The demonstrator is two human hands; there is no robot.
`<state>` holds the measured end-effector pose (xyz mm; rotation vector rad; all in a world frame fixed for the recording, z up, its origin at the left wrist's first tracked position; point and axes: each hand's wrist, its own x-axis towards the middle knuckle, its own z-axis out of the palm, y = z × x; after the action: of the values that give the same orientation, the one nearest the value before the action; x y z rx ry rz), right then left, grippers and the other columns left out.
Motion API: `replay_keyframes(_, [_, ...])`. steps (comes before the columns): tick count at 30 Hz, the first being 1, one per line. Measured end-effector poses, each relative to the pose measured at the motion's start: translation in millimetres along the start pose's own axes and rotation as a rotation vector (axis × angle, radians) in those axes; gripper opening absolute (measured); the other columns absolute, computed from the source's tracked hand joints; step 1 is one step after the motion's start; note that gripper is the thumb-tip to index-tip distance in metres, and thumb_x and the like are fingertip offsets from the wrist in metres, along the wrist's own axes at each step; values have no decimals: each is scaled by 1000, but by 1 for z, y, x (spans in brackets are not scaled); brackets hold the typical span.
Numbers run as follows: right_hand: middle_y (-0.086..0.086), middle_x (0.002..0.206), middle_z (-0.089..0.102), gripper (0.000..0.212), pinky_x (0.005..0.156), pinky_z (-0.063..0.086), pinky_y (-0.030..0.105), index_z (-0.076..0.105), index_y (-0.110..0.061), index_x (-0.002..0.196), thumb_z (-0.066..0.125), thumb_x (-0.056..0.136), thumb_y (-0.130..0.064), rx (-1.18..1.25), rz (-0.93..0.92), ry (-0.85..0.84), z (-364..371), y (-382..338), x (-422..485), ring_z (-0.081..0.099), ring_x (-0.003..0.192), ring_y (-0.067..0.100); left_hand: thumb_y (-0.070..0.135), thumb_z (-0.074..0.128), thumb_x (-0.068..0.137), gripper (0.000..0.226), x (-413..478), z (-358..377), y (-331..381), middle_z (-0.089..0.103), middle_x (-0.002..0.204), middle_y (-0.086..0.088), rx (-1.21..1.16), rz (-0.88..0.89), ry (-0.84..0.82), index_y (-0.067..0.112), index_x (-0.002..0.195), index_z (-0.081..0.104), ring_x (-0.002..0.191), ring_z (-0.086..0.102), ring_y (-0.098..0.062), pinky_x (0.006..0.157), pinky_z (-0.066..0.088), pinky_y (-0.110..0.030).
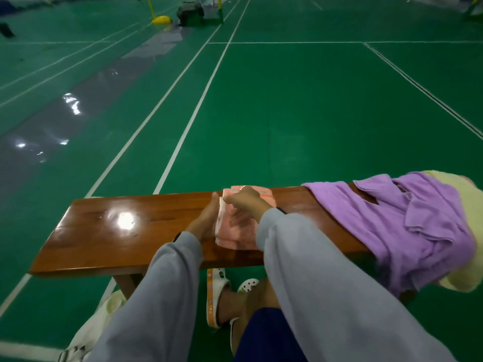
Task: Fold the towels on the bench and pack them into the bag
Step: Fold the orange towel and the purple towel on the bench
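Note:
A folded pink towel (pixel 236 233) with orange stripes lies across the middle of the brown wooden bench (pixel 125 231). My left hand (pixel 206 220) lies straight along the towel's left edge. My right hand (pixel 247 201) rests on top of the towel near its far end, fingers bent down over the fold. A crumpled purple towel (pixel 418 220) covers the bench's right part, with a pale yellow towel (pixel 467 202) under it. A white cloth bag (pixel 96 327) sits on the floor below the bench's left end, partly hidden by my left sleeve.
The bench's left half is bare and glossy. Green court floor with white lines stretches ahead. My feet in white clogs (pixel 217 291) stand under the bench. Far off are a yellow post base (pixel 162 20) and a dark bag (pixel 190 12).

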<state>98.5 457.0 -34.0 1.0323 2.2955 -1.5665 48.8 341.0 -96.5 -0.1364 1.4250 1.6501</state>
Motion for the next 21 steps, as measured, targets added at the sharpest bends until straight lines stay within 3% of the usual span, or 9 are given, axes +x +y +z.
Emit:
replay_keyframes(1, [10,98,66,23,43,50,20,57,-6,107,65,93,-23,-27,10,7,6,0,0,65,64,21,73,22,99,85,0,-2,0,68,120,-29,-15,-11,-34,3,129,60,117,64,-43,110,44,-57])
replay_keyframes(3, [10,96,68,23,62,59,29,60,-4,105,62,90,-22,-107,-12,82,8,2,1,70,74,26,70,36,99,80,3,-3,1,71,114,-26,63,-8,6,0,130,59,111,66,-41,106,47,-57])
replay_keyframes(6, [12,105,70,24,77,56,36,65,-7,107,59,89,-20,-198,-59,282,-14,15,7,69,94,34,62,64,91,81,14,0,1,67,125,-18,428,12,238,-1,140,51,111,67,-38,99,55,-50])
replay_keyframes(9, [14,120,67,35,86,55,38,64,-10,117,58,88,-27,-352,-26,449,-40,46,13,64,107,36,46,77,87,75,17,12,-2,60,133,-17,634,52,330,2,140,47,117,62,-37,97,55,-48])
replay_keyframes(12, [14,132,63,51,92,51,35,60,-9,130,63,92,-42,-258,44,233,-53,75,19,62,115,35,29,74,92,60,16,14,-3,60,134,-16,675,37,298,4,140,46,118,62,-37,100,54,-51])
replay_keyframes(15, [14,137,60,59,96,51,35,56,-5,137,66,94,-45,-53,65,65,-58,89,20,60,119,34,11,65,97,50,8,13,1,61,132,-15,455,26,124,8,142,46,118,62,-37,102,52,-56])
replay_keyframes(18, [14,135,60,64,96,50,39,54,-6,136,71,90,-46,178,66,99,-58,93,22,60,118,35,-4,60,95,52,2,8,2,59,136,-18,247,55,-53,11,142,46,123,60,-39,101,52,-57])
replay_keyframes(19, [15,135,60,62,94,48,36,54,-4,135,69,91,-46,184,36,155,-56,93,22,59,118,36,-8,59,93,55,3,6,2,56,139,-18,261,63,-39,11,143,44,124,58,-39,101,53,-56])
replay_keyframes(21, [17,134,60,61,90,46,36,52,-3,133,61,96,-50,-35,-44,262,-50,95,24,59,118,36,-11,57,90,64,8,6,-2,48,145,-15,438,94,143,10,147,38,128,53,-38,100,54,-53])
